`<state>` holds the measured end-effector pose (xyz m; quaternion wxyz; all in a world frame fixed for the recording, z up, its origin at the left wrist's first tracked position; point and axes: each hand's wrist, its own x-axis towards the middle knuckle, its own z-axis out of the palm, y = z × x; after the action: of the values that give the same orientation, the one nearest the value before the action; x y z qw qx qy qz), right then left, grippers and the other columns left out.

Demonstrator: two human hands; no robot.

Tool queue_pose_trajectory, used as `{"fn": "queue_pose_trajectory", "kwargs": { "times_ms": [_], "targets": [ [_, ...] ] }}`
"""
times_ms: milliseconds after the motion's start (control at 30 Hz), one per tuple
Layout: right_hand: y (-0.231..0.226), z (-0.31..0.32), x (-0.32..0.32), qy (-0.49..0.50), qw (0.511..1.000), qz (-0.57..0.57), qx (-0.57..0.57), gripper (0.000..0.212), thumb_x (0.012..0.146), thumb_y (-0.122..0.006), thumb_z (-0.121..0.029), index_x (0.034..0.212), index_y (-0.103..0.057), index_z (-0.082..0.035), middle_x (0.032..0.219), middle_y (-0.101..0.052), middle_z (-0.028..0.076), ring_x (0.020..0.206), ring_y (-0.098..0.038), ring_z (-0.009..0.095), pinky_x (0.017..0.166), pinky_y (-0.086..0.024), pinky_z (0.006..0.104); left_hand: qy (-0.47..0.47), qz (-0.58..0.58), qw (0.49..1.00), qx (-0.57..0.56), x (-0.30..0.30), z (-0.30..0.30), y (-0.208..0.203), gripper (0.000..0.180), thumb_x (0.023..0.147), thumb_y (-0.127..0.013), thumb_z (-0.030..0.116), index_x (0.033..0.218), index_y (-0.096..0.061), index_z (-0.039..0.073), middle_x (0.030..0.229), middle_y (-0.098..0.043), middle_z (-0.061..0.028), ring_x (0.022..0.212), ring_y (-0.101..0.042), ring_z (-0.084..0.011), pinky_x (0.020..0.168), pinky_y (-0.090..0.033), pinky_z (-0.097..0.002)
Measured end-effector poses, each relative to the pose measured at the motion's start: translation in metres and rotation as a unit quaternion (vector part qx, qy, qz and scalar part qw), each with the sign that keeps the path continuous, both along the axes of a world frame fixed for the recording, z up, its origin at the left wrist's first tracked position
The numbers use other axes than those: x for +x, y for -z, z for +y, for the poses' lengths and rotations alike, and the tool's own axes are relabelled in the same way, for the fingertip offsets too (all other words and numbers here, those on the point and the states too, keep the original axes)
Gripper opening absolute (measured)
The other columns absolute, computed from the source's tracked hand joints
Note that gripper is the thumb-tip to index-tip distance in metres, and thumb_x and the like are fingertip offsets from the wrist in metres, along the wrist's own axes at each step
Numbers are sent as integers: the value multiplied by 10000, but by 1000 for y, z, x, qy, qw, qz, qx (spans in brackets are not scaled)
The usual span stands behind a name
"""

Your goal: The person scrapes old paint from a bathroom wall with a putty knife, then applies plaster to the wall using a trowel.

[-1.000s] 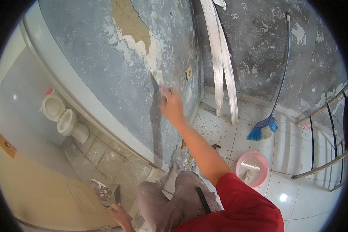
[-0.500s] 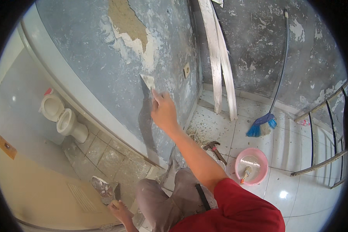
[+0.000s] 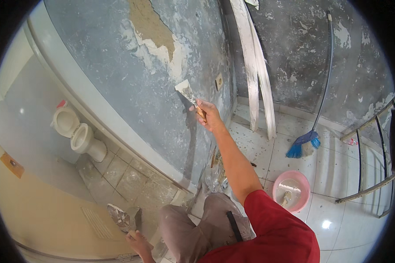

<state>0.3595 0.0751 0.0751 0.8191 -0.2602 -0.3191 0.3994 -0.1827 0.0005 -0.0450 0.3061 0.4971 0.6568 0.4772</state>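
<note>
My right hand (image 3: 210, 115) is closed around the brownish handle of a putty knife (image 3: 187, 91). Its flat metal blade carries whitish filler and is at the grey, patchy wall (image 3: 131, 94), below the bare tan patch (image 3: 151, 26). Whether the blade edge touches the wall I cannot tell. Low on the left, my left hand (image 3: 139, 243) grips a trowel (image 3: 118, 218) with a broad, smeared metal blade. A darker flat piece (image 3: 138, 218) stands beside that blade; how it joins the trowel is unclear.
A pink basin (image 3: 303, 193) with cloudy liquid and a brush stands on the tiles at right. Past it are a blue broom (image 3: 300, 144) and a metal frame (image 3: 366, 190). White strips (image 3: 260, 74) lean in the corner. A toilet (image 3: 87, 142) is beyond the doorway at left.
My right hand has turned, so the putty knife's blade and handle show more fully. The whole view has shifted slightly. My forearm now covers most of the hammer on the floor.
</note>
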Motion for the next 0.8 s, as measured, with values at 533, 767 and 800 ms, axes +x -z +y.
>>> {"fn": "queue_pose_trajectory", "kwargs": {
  "times_ms": [533, 767, 800],
  "targets": [
    [-39, 11, 6, 22, 998, -64, 10, 398, 964, -590, -238, 1190, -578, 90, 829, -662, 109, 435, -436, 65, 344, -308, 207, -6, -4, 1000, -8, -3, -2, -2, 284, 893, -638, 146, 1064, -443, 29, 791, -532, -53, 647, -532, -128, 549, -451, -276],
    [-67, 12, 1, 24, 995, -94, 21, 356, 963, -591, -216, 1135, -628, 94, 796, -651, 97, 445, -437, 71, 353, -299, 212, 4, 28, 999, 23, 0, 3, 8, 258, 900, -619, 143, 1057, -448, 31, 805, -540, -61, 644, -544, -132, 541, -461, -281],
    [-69, 14, 3, 26, 994, -107, 19, 350, 963, -594, -221, 1117, -636, 91, 786, -650, 94, 443, -435, 70, 352, -296, 214, 12, 41, 999, 21, 0, 4, 8, 264, 900, -620, 145, 1065, -449, 30, 809, -542, -62, 645, -545, -134, 540, -466, -284]
  ]
}}
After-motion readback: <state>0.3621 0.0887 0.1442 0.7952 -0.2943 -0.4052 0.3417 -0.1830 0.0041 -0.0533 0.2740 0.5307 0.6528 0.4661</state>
